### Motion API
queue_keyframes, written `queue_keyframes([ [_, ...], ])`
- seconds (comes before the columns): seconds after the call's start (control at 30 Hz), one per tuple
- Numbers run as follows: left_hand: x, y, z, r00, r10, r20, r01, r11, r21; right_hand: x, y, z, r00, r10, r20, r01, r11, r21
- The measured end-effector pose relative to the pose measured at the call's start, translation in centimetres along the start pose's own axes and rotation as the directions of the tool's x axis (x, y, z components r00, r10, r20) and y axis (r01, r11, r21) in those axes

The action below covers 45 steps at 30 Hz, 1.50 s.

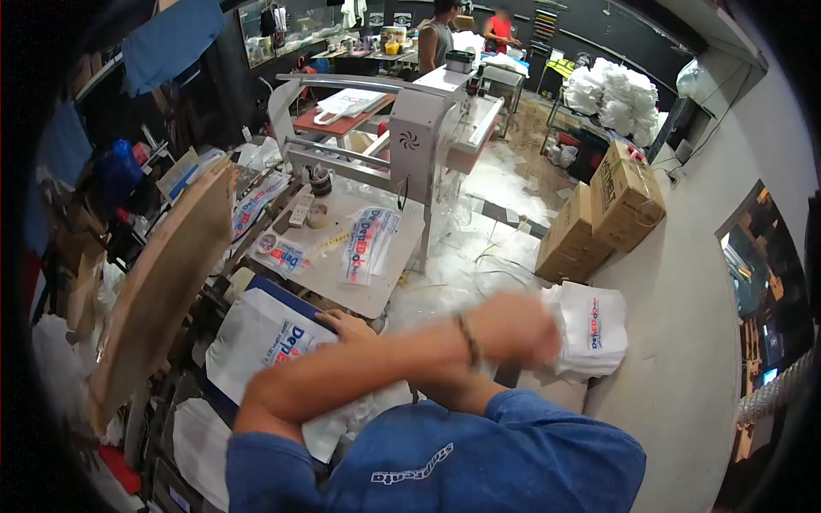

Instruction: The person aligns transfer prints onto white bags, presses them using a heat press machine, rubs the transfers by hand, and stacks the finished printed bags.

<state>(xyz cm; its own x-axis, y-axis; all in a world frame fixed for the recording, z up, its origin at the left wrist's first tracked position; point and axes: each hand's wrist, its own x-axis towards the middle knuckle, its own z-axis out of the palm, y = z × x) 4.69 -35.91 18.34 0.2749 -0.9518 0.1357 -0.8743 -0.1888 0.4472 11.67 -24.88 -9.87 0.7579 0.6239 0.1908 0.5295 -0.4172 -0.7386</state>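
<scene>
My arms are crossed, the left over the right. My left hand, a band on its wrist, is smeared by motion beside a stack of white printed sheets or bags at the right; its fingers cannot be made out. My right hand reaches out from under the left forearm, its visible fingers stretched over the edge of a dark blue board. On that board lies a white printed piece with blue and red lettering, partly covered by my left arm.
A thick wooden-looking panel stands tilted at the left. Ahead, a pale platen holds printed pieces and tape, before a grey machine. Cardboard boxes and white bundles are at the right. Two people are at the back.
</scene>
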Motion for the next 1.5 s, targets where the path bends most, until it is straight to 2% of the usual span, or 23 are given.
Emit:
queue_keyframes([
  [0.03,-1.7,2.1,1.4,0.995,0.095,-0.029,-0.097,0.994,-0.056,0.2,0.5,0.2,1.000,0.008,0.003,-0.008,1.000,0.011],
  [0.07,-1.9,2.0,1.3,0.997,0.073,0.002,-0.072,0.992,-0.104,0.2,0.4,0.2,1.000,0.019,0.004,-0.019,0.999,0.027],
  [0.1,-1.7,0.3,0.3,0.989,0.027,-0.146,-0.045,0.992,-0.118,1.1,1.4,1.1,1.000,0.022,-0.009,-0.021,0.999,0.034],
  [0.13,-1.4,-1.8,-2.0,0.956,-0.026,-0.293,-0.018,0.989,-0.147,2.1,4.5,3.9,0.990,-0.116,-0.080,0.124,0.986,0.111],
  [0.17,-2.0,-2.8,-6.9,0.883,-0.061,-0.465,0.022,0.996,-0.089,2.4,6.3,5.4,0.956,-0.248,-0.154,0.273,0.947,0.170],
  [0.2,-2.2,-6.4,-10.9,0.746,0.259,-0.613,-0.182,0.965,0.186,1.3,3.1,2.9,0.996,-0.022,-0.086,0.020,1.000,-0.022],
  [0.23,-2.9,-6.3,-10.7,0.747,0.257,-0.614,-0.178,0.966,0.188,0.8,1.4,1.5,0.998,0.024,-0.056,-0.024,1.000,-0.002],
  [0.27,-3.8,-5.5,-10.3,0.857,0.195,-0.476,-0.108,0.973,0.203,1.1,1.0,1.2,0.997,0.066,-0.029,-0.065,0.998,0.015],
  [0.3,-5.0,-4.5,-9.4,0.938,0.118,-0.326,-0.042,0.972,0.230,1.6,3.3,3.8,0.976,-0.131,-0.172,0.106,0.983,-0.151],
  [0.33,-6.1,-3.3,-8.5,0.984,0.032,-0.174,0.017,0.962,0.273,2.6,6.6,6.5,0.898,-0.344,-0.275,0.245,0.908,-0.340],
  [0.37,-7.5,-0.6,-5.2,0.996,-0.084,-0.025,0.086,0.991,0.101,1.1,0.9,1.7,0.992,0.124,-0.020,-0.124,0.992,0.033],
  [0.4,-9.0,0.7,-3.1,0.982,-0.126,0.137,0.112,0.988,0.105,0.0,-2.7,-0.8,0.979,0.196,-0.046,-0.197,0.980,-0.012],
  [0.47,-12.9,-1.8,-0.1,0.967,-0.251,0.041,0.251,0.968,-0.012,0.1,-2.6,0.2,0.976,0.185,-0.111,-0.196,0.976,-0.091],
  [0.5,-15.2,-5.6,2.2,0.914,-0.389,-0.115,0.370,0.916,-0.154,0.5,-2.2,0.4,0.975,0.184,-0.121,-0.195,0.977,-0.084],
  [0.53,-17.9,-9.7,4.7,0.812,-0.531,-0.241,0.451,0.834,-0.317,0.5,-1.8,0.9,0.978,0.183,-0.098,-0.191,0.978,-0.086],
  [0.6,-23.9,-14.5,7.3,0.586,-0.622,-0.519,0.655,0.741,-0.149,1.1,-0.4,1.5,0.984,0.173,-0.051,-0.178,0.979,-0.104],
  [0.67,-29.8,-18.2,11.2,0.415,-0.661,-0.626,0.836,0.548,-0.025,1.9,0.4,1.4,0.988,0.152,0.007,-0.150,0.979,-0.137],
  [0.7,-31.4,-19.0,13.3,0.410,-0.658,-0.631,0.837,0.547,-0.027,1.9,0.1,1.0,0.988,0.153,0.031,-0.149,0.983,-0.103],
  [0.77,-34.1,-19.5,17.0,0.200,-0.738,-0.645,0.971,0.239,0.028,1.9,0.1,1.6,0.987,0.160,0.018,-0.156,0.980,-0.127],
  [0.87,-34.4,-18.7,19.4,0.218,-0.750,-0.624,0.974,0.212,0.085,1.7,-0.1,1.2,0.986,0.169,0.010,-0.165,0.975,-0.151],
  [1.13,-35.2,-15.8,19.6,0.148,-0.805,-0.575,0.987,0.157,0.034,1.6,0.1,1.5,0.983,0.182,-0.018,-0.182,0.975,-0.127],
  [1.3,-36.4,-12.1,20.6,0.026,-0.853,-0.521,0.999,0.034,-0.007,1.6,0.4,1.5,0.983,0.181,-0.020,-0.182,0.975,-0.128],
  [1.5,-38.7,-8.1,22.6,0.014,-0.837,-0.546,1.000,0.025,-0.013,1.5,0.1,1.0,0.984,0.175,-0.008,-0.176,0.980,-0.093],
])
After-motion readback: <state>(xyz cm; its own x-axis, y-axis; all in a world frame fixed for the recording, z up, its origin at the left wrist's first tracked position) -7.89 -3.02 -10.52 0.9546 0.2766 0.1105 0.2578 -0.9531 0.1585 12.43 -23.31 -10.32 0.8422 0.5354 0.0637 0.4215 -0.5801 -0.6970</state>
